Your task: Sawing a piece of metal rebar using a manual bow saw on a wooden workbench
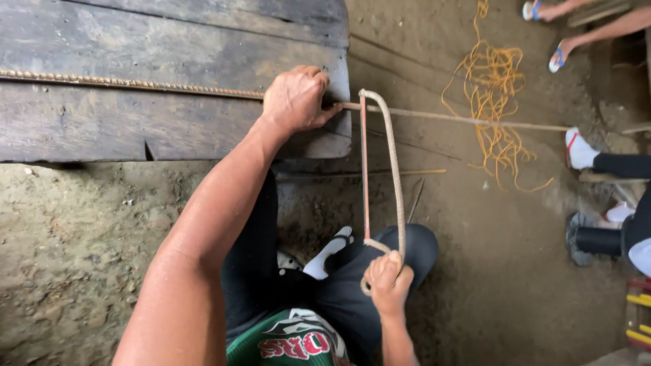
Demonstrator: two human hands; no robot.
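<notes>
Two bare hands of the person are counted: one left hand [296, 99] and one right hand [388, 283]. One hacksaw [381, 177] with a bent-rod frame is seen. One ribbed steel bar [129, 83] is laid across the bench. Two weathered wooden planks [163, 47] are counted on top. One tangle of orange cord [494, 95] is noted on the dirt. Two thin sticks [366, 174] are seen on the ground. Two sandalled feet [546, 30] of another person are counted at the upper right, and one white shoe [580, 150] at the right.

The rebar [135, 84] runs off the left edge, and the left hand [296, 99] covers the bit it's pinning. Bystanders' feet [561, 55] are cut off top right, bodies out of shot.
</notes>
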